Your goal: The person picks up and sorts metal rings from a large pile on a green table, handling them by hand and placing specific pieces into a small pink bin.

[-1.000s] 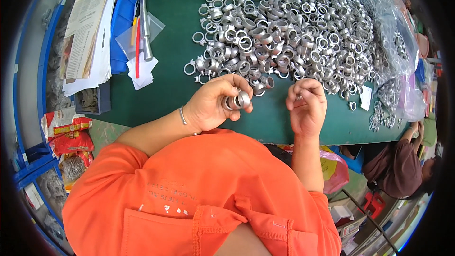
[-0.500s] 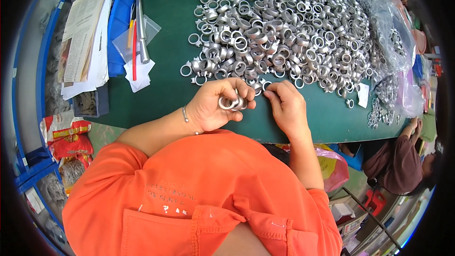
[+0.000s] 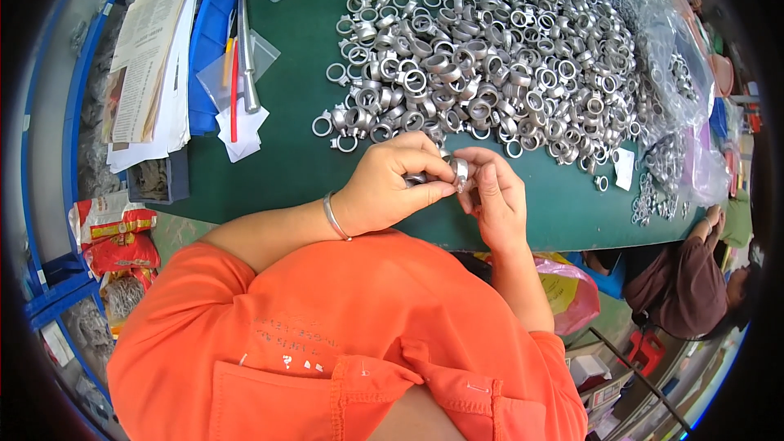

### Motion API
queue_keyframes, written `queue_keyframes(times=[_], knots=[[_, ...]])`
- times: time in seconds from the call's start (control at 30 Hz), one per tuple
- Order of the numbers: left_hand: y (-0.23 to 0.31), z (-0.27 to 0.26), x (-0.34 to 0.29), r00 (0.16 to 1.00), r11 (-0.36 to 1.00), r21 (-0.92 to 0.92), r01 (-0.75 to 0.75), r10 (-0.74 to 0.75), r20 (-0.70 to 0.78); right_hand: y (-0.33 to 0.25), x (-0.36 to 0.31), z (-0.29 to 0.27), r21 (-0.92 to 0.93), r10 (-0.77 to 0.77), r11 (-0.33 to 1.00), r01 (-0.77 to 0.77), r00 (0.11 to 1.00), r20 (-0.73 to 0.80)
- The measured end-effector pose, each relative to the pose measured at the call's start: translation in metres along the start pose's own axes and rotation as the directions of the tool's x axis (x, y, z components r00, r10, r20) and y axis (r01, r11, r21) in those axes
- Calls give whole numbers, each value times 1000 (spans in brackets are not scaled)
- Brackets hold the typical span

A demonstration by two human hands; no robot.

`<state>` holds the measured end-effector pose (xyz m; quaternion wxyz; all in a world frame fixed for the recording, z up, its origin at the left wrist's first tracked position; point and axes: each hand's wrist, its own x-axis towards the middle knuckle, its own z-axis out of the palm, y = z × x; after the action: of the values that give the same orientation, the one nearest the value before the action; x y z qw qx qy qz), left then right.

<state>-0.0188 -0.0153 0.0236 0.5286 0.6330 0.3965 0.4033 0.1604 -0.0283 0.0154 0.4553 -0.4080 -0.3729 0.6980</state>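
Note:
My left hand is closed, its thumb and forefinger pressed together near a grey metal ring. Further metal rings lie in that hand's grasp, partly covered by its fingers. On the other side of the upright ring, my right hand has its bent fingers round it, the thumb raised close by. Which fingertips bear the ring cannot be fully made out. Just beyond both hands spreads a large heap of similar grey rings, many with a small lug on the side.
The heap covers much of the green table. At left stand a blue bin, papers, a tapered metal rod and a red pen. Plastic bags lie at right. Another person sits beyond them.
My right hand has drawn back from the heap's edge to meet my left. The left hand has turned over from its palm-up hold, and a ring now stands upright between the two hands.

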Motion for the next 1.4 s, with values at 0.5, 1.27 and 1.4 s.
queue_keyframes(times=[0.5, 1.27, 1.4], knots=[[14, 5, 21, 871, 851, 291, -437, 481, -100, 9, 15, 8, 581, 316, 708, -402, 916, 249], [7, 7, 35, 925, 879, 291, -379, 373, 78, 227, -228, -294, 567, 656, 685, 458, -50, -753], [2, 2, 33, 939, 878, 341, -336, 341, 45, 235, -227, -293, 560, 588, 791, 246, -53, -807]])
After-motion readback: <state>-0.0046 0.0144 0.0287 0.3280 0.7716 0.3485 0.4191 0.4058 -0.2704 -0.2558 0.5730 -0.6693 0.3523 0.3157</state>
